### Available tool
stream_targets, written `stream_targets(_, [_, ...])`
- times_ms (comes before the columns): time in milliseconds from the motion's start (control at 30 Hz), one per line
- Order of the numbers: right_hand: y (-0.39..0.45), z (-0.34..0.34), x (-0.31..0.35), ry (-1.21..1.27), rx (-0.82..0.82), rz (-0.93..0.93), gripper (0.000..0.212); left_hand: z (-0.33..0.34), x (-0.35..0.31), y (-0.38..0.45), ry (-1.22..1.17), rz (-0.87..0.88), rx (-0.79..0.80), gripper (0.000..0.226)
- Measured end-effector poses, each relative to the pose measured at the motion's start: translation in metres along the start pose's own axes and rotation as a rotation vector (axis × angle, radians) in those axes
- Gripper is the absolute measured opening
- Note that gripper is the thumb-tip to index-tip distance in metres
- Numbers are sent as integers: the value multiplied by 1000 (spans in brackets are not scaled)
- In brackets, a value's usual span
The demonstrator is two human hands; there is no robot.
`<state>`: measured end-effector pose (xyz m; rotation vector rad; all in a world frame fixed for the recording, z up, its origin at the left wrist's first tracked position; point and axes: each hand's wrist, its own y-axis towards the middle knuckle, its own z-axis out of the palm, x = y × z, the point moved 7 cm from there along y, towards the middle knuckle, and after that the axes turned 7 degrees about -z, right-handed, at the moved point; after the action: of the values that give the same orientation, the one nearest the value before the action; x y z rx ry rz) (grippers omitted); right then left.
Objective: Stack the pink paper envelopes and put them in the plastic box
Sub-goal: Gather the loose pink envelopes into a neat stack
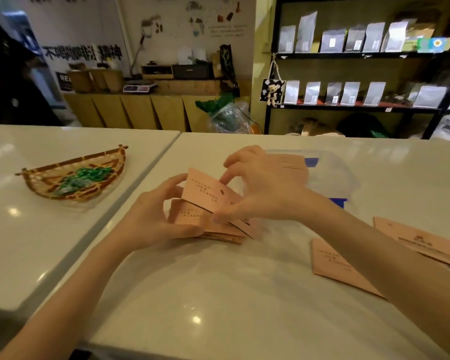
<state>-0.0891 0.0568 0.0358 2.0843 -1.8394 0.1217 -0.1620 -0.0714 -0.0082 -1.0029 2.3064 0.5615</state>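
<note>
A fanned stack of pink paper envelopes (190, 215) is held just above the white table. My left hand (153, 216) grips the stack from its left side. My right hand (260, 185) holds one pink envelope (205, 189) tilted on top of the stack, fingers pinching its right end. Behind my right hand stands the clear plastic box (335, 178) with blue clips, and some pink envelopes (291, 163) lie inside it. Two loose pink envelopes lie on the table at the right, one (333, 263) partly under my right forearm, the other (421, 240) further right.
A woven bamboo basket (50, 180) with green wrapped items sits on the neighbouring white table (24, 242) at the left. A seam (151, 175) runs between the two tables. Shelves with pouches and a wooden counter stand beyond the far edge.
</note>
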Motion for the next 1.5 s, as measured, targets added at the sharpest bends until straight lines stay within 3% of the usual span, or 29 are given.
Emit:
stream_targets(133, [13,18,5,-83,35,-31,63,8,14,5,-73,-48,40,95])
stream_targets(367, [16,49,-2,-207,109,-114,68,20,27,9,31,-97,120,99])
stream_targets(533, [8,58,-4,-266,109,-157,69,18,23,8,122,-42,119,87])
stream_targets(667, [-8,34,-11,-242,7,-161,63,17,-11,5,155,105,57,76])
stream_targets(767, [-30,6,-21,-167,-101,-129,59,21,-60,2,196,315,-1,63])
stream_targets(867, [-59,-23,-30,-101,-212,-108,57,35,-110,0,184,530,38,50])
stream_targets(1000, [-106,-58,-55,-77,-312,31,42,70,-160,0,217,692,147,51])
stream_targets(1133, [-159,-73,-93,-50,-279,233,38,114,-195,-10,273,713,269,57])
stream_targets(1333, [-226,-60,-151,-53,-132,479,50,173,-205,-26,441,761,426,82])
stream_targets(1500, [-252,-41,-180,-59,-51,627,74,189,-185,-22,398,639,495,92])
